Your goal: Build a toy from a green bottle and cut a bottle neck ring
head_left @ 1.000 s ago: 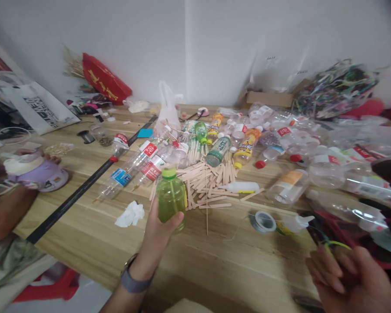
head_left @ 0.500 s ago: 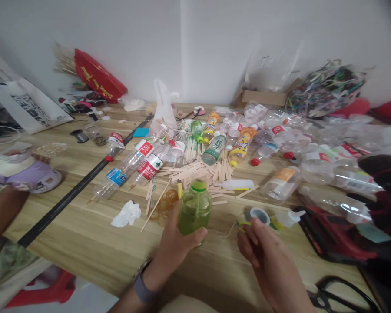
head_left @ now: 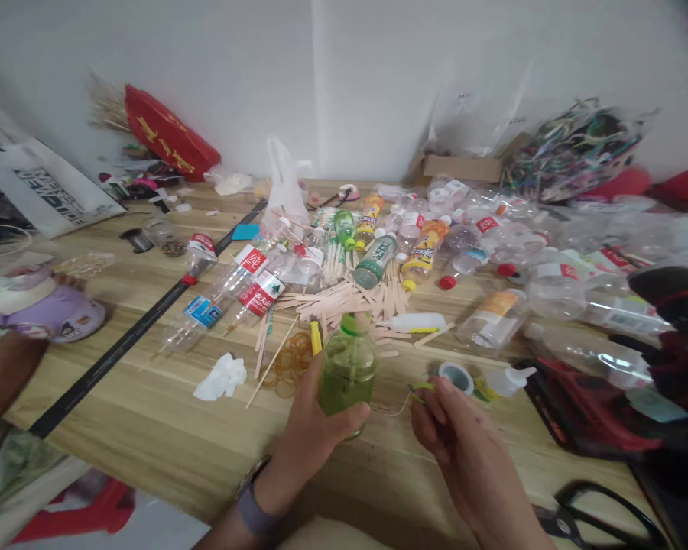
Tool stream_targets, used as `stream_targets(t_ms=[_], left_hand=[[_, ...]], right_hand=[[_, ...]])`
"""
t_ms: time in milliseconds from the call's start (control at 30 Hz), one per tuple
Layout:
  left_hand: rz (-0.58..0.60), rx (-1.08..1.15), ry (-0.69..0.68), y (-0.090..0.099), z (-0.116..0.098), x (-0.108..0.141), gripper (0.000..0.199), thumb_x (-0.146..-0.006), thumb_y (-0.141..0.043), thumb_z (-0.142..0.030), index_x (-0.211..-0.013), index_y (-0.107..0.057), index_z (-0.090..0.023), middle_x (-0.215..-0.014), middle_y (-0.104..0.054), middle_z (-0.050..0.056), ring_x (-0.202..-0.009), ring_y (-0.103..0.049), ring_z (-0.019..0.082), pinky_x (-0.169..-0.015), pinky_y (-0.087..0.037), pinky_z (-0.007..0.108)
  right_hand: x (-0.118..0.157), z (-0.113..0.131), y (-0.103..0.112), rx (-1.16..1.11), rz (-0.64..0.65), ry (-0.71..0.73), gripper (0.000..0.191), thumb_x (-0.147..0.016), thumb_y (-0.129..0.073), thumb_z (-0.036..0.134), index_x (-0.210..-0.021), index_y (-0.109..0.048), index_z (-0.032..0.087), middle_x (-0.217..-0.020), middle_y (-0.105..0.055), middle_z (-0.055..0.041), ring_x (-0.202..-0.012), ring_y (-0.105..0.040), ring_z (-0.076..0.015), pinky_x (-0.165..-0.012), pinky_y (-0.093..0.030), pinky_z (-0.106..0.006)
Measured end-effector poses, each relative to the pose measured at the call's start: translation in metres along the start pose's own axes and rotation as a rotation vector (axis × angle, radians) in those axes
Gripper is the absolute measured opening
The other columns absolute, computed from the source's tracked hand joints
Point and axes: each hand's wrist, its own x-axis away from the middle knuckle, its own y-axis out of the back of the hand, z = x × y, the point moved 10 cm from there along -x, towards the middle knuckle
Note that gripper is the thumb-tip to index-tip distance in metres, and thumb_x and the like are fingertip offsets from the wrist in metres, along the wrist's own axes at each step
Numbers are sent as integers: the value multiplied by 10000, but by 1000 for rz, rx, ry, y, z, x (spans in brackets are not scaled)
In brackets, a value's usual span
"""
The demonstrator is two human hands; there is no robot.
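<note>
Upright in my left hand [head_left: 324, 424] is a green-tinted bottle [head_left: 349, 365] with a green top; my thumb and fingers wrap round its lower part. My right hand [head_left: 444, 420] pinches a small yellow-green strip [head_left: 423, 387] to the right of the bottle, and a thin pale string [head_left: 400, 412] hangs near it. Just behind the right hand lies a roll of tape [head_left: 456, 377]. Left of the bottle are a heap of rubber bands [head_left: 290, 363] and a yellow tool [head_left: 316, 338], partly behind my left fingers.
Wooden sticks [head_left: 344, 300] and many plastic bottles [head_left: 490, 319] cover the middle and right. Black scissors [head_left: 599, 512] lie front right. Another person's arm [head_left: 5, 374] and a purple container [head_left: 63, 309] are at left, beside crumpled tissue [head_left: 221, 377].
The bottle in my left hand has shifted slightly right. My right hand has moved a little left, bringing the yellow-green strip nearer the bottle.
</note>
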Motion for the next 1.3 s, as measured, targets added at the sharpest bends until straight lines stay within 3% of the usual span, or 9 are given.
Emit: stream_targets(t_ms=[233,367,433,533,667,767,900,1000,1300], left_hand=[[-9,9,-4,-1,-5,-1,612,-687,-817,-342,-1252,-617,-217,-1234,-708,90,-1181,-633,334,-1035,-485,470],[-69,72,19,10,-3,-1,579,-662,-849,-305,-1201,-654,-226,-1159,-737,63,-1120,-664,306,-975,-521,410],[-143,172,70,23,5,-3,593,-639,-872,-305,-1184,-656,-222,-1086,-757,50,-1031,-696,278,-895,-551,363],[-353,332,134,53,19,-7,641,-628,-880,-321,-1207,-627,-216,-1006,-760,34,-898,-715,234,-772,-570,310],[-568,347,122,82,25,-13,666,-683,-843,-350,-1281,-570,-240,-1033,-746,16,-864,-706,185,-739,-566,271],[-453,226,110,68,26,-23,634,-688,-853,-313,-1264,-598,-248,-1071,-749,23,-919,-708,188,-773,-564,261],[-251,95,64,36,20,-31,611,-671,-858,-290,-1233,-623,-237,-1150,-745,50,-1051,-702,236,-901,-557,306],[-203,62,60,27,16,-34,625,-668,-847,-304,-1237,-604,-220,-1152,-747,71,-1077,-703,263,-931,-561,346],[-105,3,30,16,8,-32,594,-697,-804,-279,-1244,-578,-219,-1147,-754,73,-1057,-720,266,-925,-577,377]], right_hand=[[-7,-5,-3,-51,41,1,591,-699,-784,671,-552,-438,215,-482,-377,63,-446,-271,-80,-428,-196,-232],[-13,-11,2,-51,4,-9,618,-680,-794,677,-535,-410,215,-466,-364,68,-435,-265,-71,-423,-210,-229],[-17,-11,16,-85,-67,-12,602,-677,-805,651,-536,-417,213,-446,-352,75,-420,-251,-64,-414,-214,-228],[-23,-1,46,-262,-211,-14,576,-679,-829,541,-529,-379,214,-428,-316,86,-393,-218,-56,-393,-216,-240],[-21,32,91,-495,-473,156,541,-843,-690,405,-529,-299,203,-457,-278,71,-392,-216,-50,-387,-198,-258],[-17,42,100,-490,-548,212,491,-908,-593,372,-526,-330,209,-467,-296,43,-405,-276,-61,-406,-213,-290],[-21,31,94,-502,-532,183,525,-881,-641,398,-518,-316,203,-459,-319,51,-392,-264,-64,-397,-223,-258],[-25,20,91,-506,-525,139,520,-860,-673,367,-521,-315,201,-445,-320,64,-387,-266,-62,-393,-273,-224],[-29,7,79,-397,-403,87,595,-630,-856,528,-532,-365,207,-467,-335,83,-395,-251,-57,-362,-278,-213]])
